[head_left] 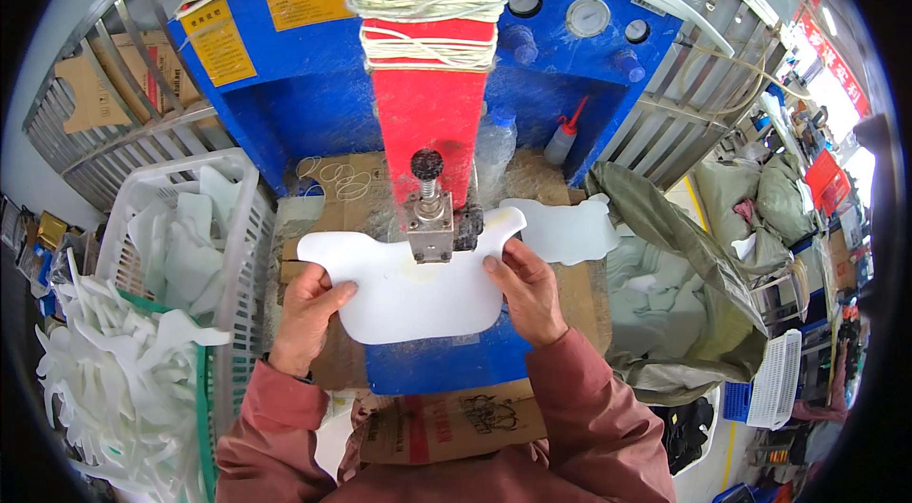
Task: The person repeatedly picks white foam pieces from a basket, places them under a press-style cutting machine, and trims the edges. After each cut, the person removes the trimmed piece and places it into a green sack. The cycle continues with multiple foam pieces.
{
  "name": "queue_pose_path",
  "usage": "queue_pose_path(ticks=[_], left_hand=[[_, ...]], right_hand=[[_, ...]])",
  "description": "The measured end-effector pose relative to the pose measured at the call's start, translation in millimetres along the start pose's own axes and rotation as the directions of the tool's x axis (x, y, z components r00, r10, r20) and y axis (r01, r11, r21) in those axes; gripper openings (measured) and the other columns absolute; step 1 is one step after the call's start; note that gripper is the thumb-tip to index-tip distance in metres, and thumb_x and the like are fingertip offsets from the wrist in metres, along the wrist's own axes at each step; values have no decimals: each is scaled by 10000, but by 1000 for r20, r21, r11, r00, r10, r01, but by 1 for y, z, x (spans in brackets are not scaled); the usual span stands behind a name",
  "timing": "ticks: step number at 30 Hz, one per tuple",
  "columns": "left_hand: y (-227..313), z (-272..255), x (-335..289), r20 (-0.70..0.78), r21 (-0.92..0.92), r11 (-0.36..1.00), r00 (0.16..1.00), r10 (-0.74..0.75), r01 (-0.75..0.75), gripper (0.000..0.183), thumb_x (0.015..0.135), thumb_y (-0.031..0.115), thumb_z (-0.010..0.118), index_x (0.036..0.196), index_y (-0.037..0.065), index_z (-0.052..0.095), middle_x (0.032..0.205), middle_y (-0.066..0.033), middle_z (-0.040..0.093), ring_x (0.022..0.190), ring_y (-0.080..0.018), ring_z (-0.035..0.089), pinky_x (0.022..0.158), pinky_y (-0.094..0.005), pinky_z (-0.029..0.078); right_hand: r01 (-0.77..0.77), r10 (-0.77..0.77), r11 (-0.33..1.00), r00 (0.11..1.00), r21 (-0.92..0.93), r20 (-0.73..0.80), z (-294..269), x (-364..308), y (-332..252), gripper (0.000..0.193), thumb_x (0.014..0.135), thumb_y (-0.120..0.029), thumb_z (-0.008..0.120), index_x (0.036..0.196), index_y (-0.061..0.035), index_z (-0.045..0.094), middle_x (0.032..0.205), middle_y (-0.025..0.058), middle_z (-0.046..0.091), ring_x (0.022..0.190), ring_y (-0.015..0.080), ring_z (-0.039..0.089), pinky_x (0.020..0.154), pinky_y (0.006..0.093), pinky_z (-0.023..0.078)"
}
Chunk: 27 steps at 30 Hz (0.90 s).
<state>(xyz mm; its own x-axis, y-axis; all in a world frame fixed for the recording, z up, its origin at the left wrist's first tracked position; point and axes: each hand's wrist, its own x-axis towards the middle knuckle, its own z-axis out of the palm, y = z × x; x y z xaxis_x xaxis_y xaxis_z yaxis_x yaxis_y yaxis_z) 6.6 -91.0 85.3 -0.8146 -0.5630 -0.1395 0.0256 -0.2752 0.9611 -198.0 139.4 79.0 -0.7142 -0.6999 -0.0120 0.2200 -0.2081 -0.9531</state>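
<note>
- Cord-wrapped red machine arm (427, 118), upper centre.
- White sheet (423, 303), mid-frame under the metal head (432, 242); left hand (309, 308) and right hand (528, 296) pinch its edges.
- Cardboard (581, 299) and blue surface (451, 370) beneath.
- White basket (242, 313) left, olive sack (731, 303) right.

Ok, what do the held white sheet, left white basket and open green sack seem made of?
White sheet: perhaps foam or soft plastic, matte; smooth surface, no visible weave. White basket: likely molded plastic, satin, from its regular slots. Open sack: probably woven plastic, dull, given its folds.
</note>
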Motion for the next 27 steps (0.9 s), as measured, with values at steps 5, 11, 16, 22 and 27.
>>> queue_pose_path(ticks=[5, 11, 16, 22, 27], left_hand=[[-9, 5, -4, 29, -39, 999, 999, -18, 19, 449, 949, -23, 645, 1393, -21, 575, 1188, -82, 721, 1020, -142, 694, 906, -305, 548], [-12, 14, -5, 81, -46, 998, 996, -39, 43, 437, 950, -17, 647, 1382, -22, 583, 1191, -77, 720, 1023, -136, 684, 917, -299, 536], [-12, 27, -7, 79, -74, 997, 997, 1, 5, 328, 963, 18, 697, 1284, -8, 635, 1040, -20, 723, 846, -48, 602, 744, -222, 470], [-8, 39, -8, 66, -56, 997, 996, -53, 57, 271, 970, 30, 697, 1234, -5, 645, 992, -6, 702, 817, -35, 578, 707, -218, 453], [-12, 46, -7, 81, -43, 997, 995, -56, 59, 225, 969, 34, 706, 1186, 1, 653, 960, -2, 687, 789, -38, 570, 687, -221, 448]], right_hand=[[28, -25, 997, 999, 75, -34, -3, -15, -4, 311, 1048, -41, 625, 1351, 28, 620, 1182, 25, 703, 1039, 76, 635, 895, 252, 520], [41, -36, 995, 998, 90, -57, -11, -28, -12, 324, 1049, -36, 619, 1364, 38, 612, 1201, 35, 701, 1062, 92, 641, 915, 261, 525], [58, -53, 995, 997, 83, -64, -17, -35, -15, 340, 1048, -29, 615, 1379, 45, 602, 1224, 47, 699, 1075, 101, 644, 933, 266, 525], [57, -50, 993, 996, 106, -71, -23, -43, -18, 338, 1051, -35, 610, 1378, 47, 602, 1230, 48, 697, 1075, 105, 649, 933, 266, 527], [51, -43, 995, 995, 85, -93, -32, -48, -19, 337, 1055, -50, 607, 1376, 54, 601, 1232, 50, 697, 1076, 105, 648, 930, 265, 526]])
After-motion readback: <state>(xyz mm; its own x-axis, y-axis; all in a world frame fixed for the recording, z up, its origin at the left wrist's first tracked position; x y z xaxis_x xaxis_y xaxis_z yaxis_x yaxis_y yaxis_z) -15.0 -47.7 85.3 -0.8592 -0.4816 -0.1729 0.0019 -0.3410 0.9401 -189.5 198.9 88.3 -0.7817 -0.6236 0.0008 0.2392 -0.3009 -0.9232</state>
